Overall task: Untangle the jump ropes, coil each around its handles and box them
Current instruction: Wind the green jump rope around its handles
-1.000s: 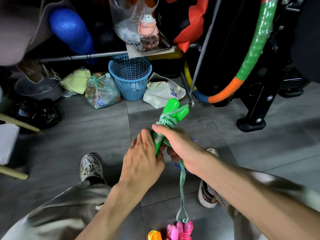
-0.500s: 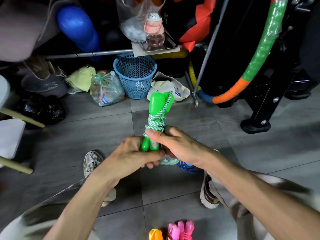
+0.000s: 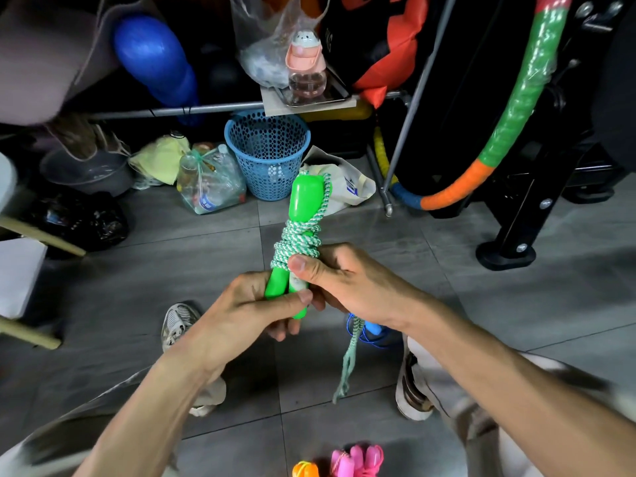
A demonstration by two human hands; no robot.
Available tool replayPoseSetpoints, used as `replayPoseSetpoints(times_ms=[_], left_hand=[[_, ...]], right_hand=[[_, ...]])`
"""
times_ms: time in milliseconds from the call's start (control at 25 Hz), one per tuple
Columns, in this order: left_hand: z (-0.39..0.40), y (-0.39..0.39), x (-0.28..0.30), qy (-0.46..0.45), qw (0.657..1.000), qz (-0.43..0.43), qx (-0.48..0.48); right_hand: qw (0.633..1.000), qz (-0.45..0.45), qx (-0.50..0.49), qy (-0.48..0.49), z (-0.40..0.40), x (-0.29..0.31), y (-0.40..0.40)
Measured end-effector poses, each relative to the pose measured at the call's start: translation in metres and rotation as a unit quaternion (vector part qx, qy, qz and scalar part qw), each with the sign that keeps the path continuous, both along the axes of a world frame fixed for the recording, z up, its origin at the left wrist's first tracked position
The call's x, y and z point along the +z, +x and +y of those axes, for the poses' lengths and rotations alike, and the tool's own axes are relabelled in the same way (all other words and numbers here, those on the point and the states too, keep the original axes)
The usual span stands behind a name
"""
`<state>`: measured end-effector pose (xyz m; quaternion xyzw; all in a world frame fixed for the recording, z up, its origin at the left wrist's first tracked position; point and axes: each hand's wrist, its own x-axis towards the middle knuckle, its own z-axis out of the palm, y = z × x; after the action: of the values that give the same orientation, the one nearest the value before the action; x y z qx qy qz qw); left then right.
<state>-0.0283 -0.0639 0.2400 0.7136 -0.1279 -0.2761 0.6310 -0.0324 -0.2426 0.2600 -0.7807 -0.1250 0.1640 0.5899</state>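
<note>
Green handles (image 3: 298, 235) swung upright; both my hands, left (image 3: 247, 311) and right (image 3: 347, 287), clenched them, rope (image 3: 297, 242) coiled above, tail (image 3: 347, 363) still loose below.

Two bare forearms are reaching in from the lower corners, meeting at the frame's centre. The left hand (image 3: 247, 304) is curling its fingers closed in a grip; the right hand (image 3: 347, 280) is pinching, thumb pressing forward.

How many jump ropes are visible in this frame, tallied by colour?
Green jump rope, held in both hands: 1
Blue jump rope, on the floor: 1
Pink jump rope, bottom edge: 1
Orange jump rope, bottom edge: 1
Total: 4
</note>
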Motion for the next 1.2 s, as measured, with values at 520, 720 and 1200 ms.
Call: replayPoseSetpoints(times_ms=[520,720,1200], left_hand=[[0.001,-0.001,-0.005,-0.096,0.986,0.111,0.078],[-0.007,-0.004,-0.007,-0.111,0.979,0.119,0.125],[-0.011,0.0,-0.024,0.439,0.847,-0.267,0.136]], right_hand=[[0.999,0.005,-0.045,-0.023,0.004,-0.012,0.006],[0.993,-0.009,-0.057,-0.108,0.001,-0.003,0.009],[0.906,-0.177,0.019,-0.384,-0.002,-0.019,0.007]])
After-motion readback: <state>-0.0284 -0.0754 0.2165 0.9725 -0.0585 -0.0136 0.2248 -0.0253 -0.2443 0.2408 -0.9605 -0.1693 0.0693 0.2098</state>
